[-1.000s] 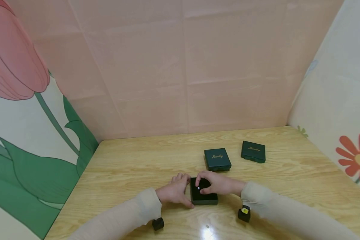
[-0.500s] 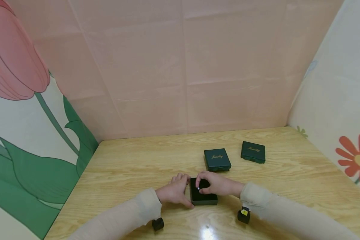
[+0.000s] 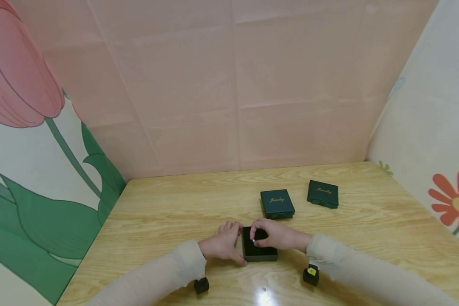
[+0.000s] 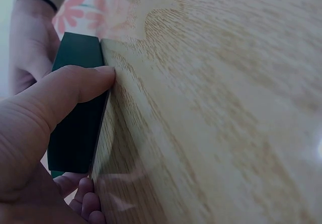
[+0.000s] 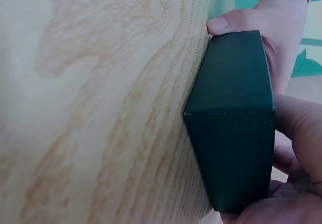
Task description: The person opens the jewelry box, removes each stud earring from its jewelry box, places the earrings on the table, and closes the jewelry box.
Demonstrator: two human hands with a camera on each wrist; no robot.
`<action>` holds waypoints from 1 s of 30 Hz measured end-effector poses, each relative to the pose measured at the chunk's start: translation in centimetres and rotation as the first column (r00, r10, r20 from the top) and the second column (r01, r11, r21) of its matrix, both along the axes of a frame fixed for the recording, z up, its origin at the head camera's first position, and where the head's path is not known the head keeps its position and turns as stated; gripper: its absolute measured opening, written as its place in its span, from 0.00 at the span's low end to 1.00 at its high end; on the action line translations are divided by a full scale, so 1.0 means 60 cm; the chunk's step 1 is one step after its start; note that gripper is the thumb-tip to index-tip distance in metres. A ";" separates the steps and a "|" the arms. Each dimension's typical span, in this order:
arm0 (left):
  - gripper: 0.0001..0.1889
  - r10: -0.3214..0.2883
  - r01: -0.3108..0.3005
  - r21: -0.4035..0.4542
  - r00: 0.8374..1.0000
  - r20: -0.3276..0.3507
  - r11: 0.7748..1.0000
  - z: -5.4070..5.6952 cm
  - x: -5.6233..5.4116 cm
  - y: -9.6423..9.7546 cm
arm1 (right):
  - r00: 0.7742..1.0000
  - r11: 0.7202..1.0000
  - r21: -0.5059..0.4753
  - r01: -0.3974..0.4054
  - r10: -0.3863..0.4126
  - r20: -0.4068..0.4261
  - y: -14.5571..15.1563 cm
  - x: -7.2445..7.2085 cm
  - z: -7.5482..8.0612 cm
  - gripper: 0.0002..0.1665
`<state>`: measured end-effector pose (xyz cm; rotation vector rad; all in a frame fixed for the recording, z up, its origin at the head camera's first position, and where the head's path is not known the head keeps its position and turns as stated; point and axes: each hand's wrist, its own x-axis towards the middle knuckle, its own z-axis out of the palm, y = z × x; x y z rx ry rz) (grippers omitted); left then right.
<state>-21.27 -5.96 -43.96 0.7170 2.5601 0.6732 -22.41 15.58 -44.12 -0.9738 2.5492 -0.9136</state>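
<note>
Left grip [image 3: 223, 244]: spread wide along the left side of the dark box [image 3: 261, 258], thumb at the near left corner, fingers at the far left corner. Left wrist view shows the thumb laid across the box's green outer wall, its tip down by the wooden surface [image 3: 157, 204]; the other fingers are bunched low near the opposite end. Box held between thumb and fingers. How firmly, cannot tell.

Right grip [image 3: 274, 234]: thumb and index finger brought together in a pinch, almost no gap at the tips, on a small shiny piece [image 3: 253, 241]. The piece sits at or just over the black inside of the box, left of its middle; whether it touches the lining, cannot tell. Its shape is too small to read. In the right wrist view the box wall hides the pinch.

Dark box: flat on the surface, between the two grips, black inside facing up.

Elsewhere on the surface: a nearer lettered box [image 3: 277, 204], dark green with gold script, just beyond the right grip; a farther lettered box [image 3: 323, 194] to its right, the two apart. Beige sleeves [image 3: 181, 263] on both arms; a small black device [image 3: 311, 276] under the right wrist.
</note>
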 end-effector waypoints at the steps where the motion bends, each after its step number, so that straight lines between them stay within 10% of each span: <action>1: 0.47 0.001 -0.001 -0.001 1.000 0.001 1.000 0.000 0.000 0.000 | 1.000 1.000 0.000 0.002 -0.002 0.003 0.000 0.000 0.000 0.06; 30: 0.47 -0.019 0.019 -0.002 1.000 -0.004 1.000 -0.001 -0.002 -0.001 | 0.999 0.999 -0.036 -0.005 0.006 0.038 0.004 0.000 0.001 0.05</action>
